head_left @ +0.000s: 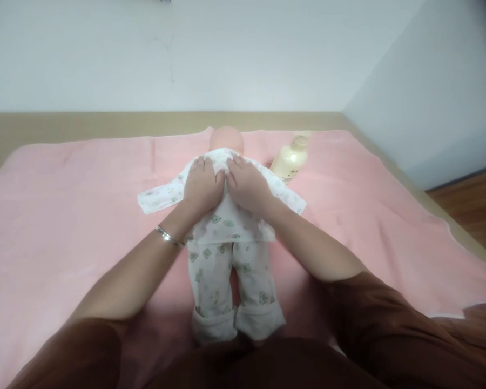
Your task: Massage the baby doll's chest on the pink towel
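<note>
A baby doll [227,138] lies stretched out in front of me with its bald head at the far end; no face shows. It wears a white patterned top [230,224] with both sleeves spread sideways and matching trousers [213,270] rolled up at the cuffs. My left hand [204,183] rests flat on the left side of the doll's upper body. On the opposite side, my right hand [248,183] lies flat too, its thumb close to the left one near the middle. Both hands press on the cloth without gripping anything.
Beneath the doll spreads a pink blanket [105,227]. To the right of the head, a cream-coloured pump bottle [290,159] lies tilted beside the right sleeve. A white wall [247,59] stands behind the beige surface [65,125], and wooden floor [470,208] shows at the right.
</note>
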Action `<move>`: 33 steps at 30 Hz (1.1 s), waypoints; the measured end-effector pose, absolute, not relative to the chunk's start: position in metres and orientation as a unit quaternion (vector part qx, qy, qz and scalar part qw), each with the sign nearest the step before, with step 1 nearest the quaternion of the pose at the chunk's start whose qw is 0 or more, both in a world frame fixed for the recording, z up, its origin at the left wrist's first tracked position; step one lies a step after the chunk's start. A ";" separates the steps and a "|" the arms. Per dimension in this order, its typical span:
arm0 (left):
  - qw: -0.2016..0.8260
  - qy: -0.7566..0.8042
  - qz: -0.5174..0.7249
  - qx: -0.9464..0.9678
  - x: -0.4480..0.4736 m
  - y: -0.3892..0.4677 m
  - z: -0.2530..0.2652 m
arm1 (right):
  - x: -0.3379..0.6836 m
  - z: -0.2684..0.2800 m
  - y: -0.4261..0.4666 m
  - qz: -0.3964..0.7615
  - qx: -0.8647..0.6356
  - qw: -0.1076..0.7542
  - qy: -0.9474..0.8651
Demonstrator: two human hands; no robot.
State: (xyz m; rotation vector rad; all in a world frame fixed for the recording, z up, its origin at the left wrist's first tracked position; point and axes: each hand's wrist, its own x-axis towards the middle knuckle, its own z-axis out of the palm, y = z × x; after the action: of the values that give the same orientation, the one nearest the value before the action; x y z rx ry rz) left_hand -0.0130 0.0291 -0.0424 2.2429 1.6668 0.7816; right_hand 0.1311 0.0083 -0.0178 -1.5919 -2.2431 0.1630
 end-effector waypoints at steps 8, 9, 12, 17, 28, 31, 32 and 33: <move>0.100 0.549 0.193 0.807 -0.004 -0.002 -0.010 | 0.141 -0.014 0.023 0.065 -0.603 0.176 -0.775; 0.108 0.549 0.194 0.806 -0.004 -0.001 -0.008 | 0.140 -0.013 0.020 0.058 -0.607 0.168 -0.774; 0.123 0.540 0.210 0.806 -0.008 0.006 -0.006 | 0.134 -0.006 0.008 0.030 -0.619 0.134 -0.774; 0.171 0.566 0.221 0.776 -0.010 0.021 -0.012 | 0.128 0.003 -0.013 -0.048 -0.582 0.072 -0.808; 0.173 0.567 0.341 0.729 -0.003 0.027 -0.045 | 0.143 -0.011 0.017 0.082 -0.595 0.155 -0.784; 0.177 0.567 0.348 0.725 -0.004 0.027 -0.045 | 0.145 -0.021 0.026 0.109 -0.609 0.197 -0.760; 0.183 0.569 0.351 0.721 -0.005 0.027 -0.045 | 0.146 -0.021 0.028 0.122 -0.606 0.216 -0.756; 0.190 0.569 0.356 0.716 -0.005 0.026 -0.045 | 0.148 -0.020 0.028 0.138 -0.599 0.238 -0.752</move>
State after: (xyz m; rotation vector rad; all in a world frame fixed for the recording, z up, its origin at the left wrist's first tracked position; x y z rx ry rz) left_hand -0.0047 0.0258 -0.0449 2.0128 1.5993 1.0003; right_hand 0.1479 0.0279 -0.0199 -1.6398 -2.0613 0.3791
